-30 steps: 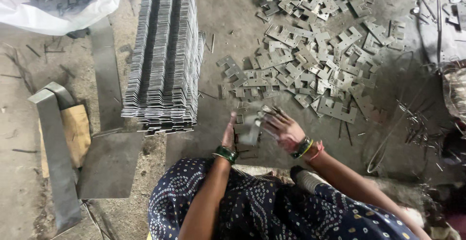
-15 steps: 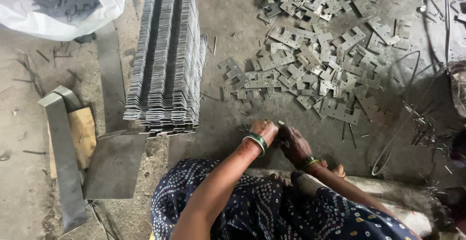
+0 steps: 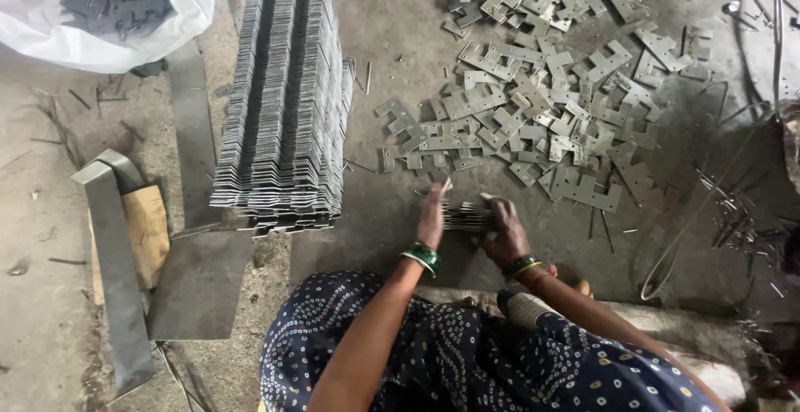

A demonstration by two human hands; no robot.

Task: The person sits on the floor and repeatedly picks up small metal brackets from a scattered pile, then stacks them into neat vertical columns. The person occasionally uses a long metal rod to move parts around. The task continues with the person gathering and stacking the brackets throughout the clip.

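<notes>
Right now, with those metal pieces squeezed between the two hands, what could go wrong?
1. The small stack of metal plates is pressed edge-on between the bare left hand and right hand; thin edges might cut skin.
2. If the grip loosens, the plates could spill apart.
3. The tall stacked rows stand close by the left arm; a bump might topple some.

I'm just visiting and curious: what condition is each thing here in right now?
small bundle of plates: on edge, pressed between both hands
left hand: flat against the bundle
right hand: gripping the bundle
tall stack: neatly aligned
loose plates: scattered flat
white sack: open, holding plates
</notes>
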